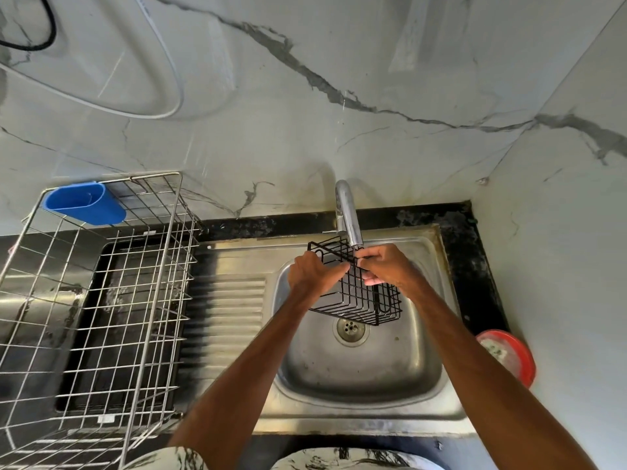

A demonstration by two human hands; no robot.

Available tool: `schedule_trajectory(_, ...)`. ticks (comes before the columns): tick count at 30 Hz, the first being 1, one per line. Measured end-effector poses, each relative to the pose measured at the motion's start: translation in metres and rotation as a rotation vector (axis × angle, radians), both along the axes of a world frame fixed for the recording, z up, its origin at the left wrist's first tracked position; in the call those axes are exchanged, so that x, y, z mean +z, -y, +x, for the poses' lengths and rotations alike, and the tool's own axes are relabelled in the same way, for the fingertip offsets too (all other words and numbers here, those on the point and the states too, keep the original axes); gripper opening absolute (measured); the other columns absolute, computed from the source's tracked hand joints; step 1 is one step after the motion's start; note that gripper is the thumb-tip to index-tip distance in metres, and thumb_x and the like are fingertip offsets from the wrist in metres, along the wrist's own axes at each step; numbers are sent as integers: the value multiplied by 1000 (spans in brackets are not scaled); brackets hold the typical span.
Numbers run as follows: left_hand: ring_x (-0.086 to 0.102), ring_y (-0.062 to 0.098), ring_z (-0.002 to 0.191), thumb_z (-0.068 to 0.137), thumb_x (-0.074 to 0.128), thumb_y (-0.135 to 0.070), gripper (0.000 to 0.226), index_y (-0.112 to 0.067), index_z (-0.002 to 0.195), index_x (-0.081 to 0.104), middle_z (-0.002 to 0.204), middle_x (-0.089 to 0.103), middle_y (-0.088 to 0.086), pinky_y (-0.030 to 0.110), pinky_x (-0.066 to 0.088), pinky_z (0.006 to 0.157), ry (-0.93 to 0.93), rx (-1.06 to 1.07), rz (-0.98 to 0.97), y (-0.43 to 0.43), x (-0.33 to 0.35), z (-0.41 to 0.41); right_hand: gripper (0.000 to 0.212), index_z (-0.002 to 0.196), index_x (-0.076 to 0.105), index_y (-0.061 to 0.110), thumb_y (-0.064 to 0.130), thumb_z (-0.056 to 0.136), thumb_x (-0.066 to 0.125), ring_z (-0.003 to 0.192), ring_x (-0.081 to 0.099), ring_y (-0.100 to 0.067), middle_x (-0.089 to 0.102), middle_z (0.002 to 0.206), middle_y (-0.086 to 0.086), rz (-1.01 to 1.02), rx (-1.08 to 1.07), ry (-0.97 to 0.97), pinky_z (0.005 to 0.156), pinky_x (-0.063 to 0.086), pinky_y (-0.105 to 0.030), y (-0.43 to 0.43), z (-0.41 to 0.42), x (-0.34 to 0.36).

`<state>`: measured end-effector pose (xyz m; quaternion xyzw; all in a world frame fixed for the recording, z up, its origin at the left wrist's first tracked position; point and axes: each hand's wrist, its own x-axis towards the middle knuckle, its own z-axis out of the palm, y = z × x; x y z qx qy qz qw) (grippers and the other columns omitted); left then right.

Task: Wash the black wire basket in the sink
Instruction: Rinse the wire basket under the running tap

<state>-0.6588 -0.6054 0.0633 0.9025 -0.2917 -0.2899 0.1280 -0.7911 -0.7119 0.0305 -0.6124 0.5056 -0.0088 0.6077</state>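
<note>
The black wire basket point(361, 300) hangs tilted over the steel sink point(366, 378), right under the chrome tap point(347, 212). My left hand point(314, 273) grips the basket's upper left rim. My right hand point(388, 266) pinches the wires at the top right, fingers curled round them beside the tap's spout. The basket's lower end reaches toward the drain point(350, 329). I cannot tell whether water runs from the tap.
A large steel wire dish rack point(101, 300) with a blue plastic cup holder point(84, 203) stands on the left counter. The ribbed drainboard point(230, 317) lies between rack and sink. A red-rimmed container point(509, 354) sits at the right wall. Marble wall behind.
</note>
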Motion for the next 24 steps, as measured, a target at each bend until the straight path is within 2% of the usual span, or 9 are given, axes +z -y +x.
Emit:
schedule_trajectory(4, 63, 19, 73, 85, 73, -54, 45, -23, 64, 48, 63, 50, -8, 24, 41, 57, -3, -2, -38, -5, 2, -2, 35, 128, 63, 12, 35, 105, 50, 94, 69, -16, 72, 112, -8, -497, 55, -63, 80, 50, -28, -29, -2, 14)
schedule_trajectory(6, 58, 18, 65, 86, 74, -52, 45, -19, 65, 51, 61, 50, -7, 24, 37, 50, 20, -18, -45, -5, 2, -2, 46, 137, 54, 21, 50, 106, 37, 104, 64, -15, 68, 119, -5, -372, 132, 100, 89, 50, -37, -48, 4, 18)
schedule_trajectory(8, 58, 22, 73, 87, 75, -41, 34, -11, 79, 62, 70, 58, -4, 28, 40, 57, 32, -36, -28, -6, 0, 0, 61, 156, 27, 36, 65, 102, 26, 146, 34, -17, 35, 160, 1, -234, 215, 218, 119, 30, -44, -61, 10, 9)
schedule_trajectory(10, 60, 24, 82, 86, 77, -37, 39, -3, 102, 68, 91, 66, 2, 31, 43, 66, 39, -24, -7, -7, 2, 1, 66, 157, 1, 49, 74, 98, 17, 154, -1, -4, -2, 167, 19, -274, 258, 283, 125, 6, -42, -66, 11, -11)
schedule_trajectory(12, 59, 20, 81, 82, 78, -47, 49, -4, 104, 69, 92, 66, 2, 32, 47, 70, 15, -3, -16, -9, 2, 5, 63, 156, -7, 48, 70, 100, 11, 153, -12, -2, -13, 165, 23, -308, 278, 264, 124, -2, -43, -66, 4, -34)
schedule_trajectory(15, 65, 23, 82, 78, 74, -65, 51, -16, 75, 63, 86, 69, 2, 35, 56, 77, -13, 22, -19, -11, 1, 13, 67, 157, -11, 43, 69, 98, 7, 153, -15, -10, -18, 165, 19, -297, 259, 111, 125, -2, -54, -62, -20, -63)
schedule_trajectory(18, 69, 24, 80, 75, 73, -71, 53, -22, 64, 54, 83, 73, 4, 34, 57, 73, -12, 29, -23, -14, -2, 17, 81, 159, -14, 28, 73, 93, 3, 154, -14, -18, -20, 166, 7, -174, 195, -62, 125, -3, -53, -51, -32, -73)
schedule_trajectory(21, 69, 25, 86, 78, 74, -68, 52, -20, 66, 55, 81, 66, 2, 35, 57, 77, -14, 13, -41, -13, -2, 14, 79, 159, -14, 24, 69, 96, 3, 154, -16, -19, -20, 166, 2, -190, 196, -16, 125, -6, -48, -56, -11, -51)
schedule_trajectory(24, 64, 23, 81, 79, 77, -61, 57, -6, 90, 62, 85, 64, 4, 37, 55, 73, -40, 48, -19, -10, -6, 15, 82, 160, -8, 34, 77, 90, -2, 153, -16, -13, -15, 167, 9, -233, 236, 170, 124, -7, -47, -64, 21, -22)
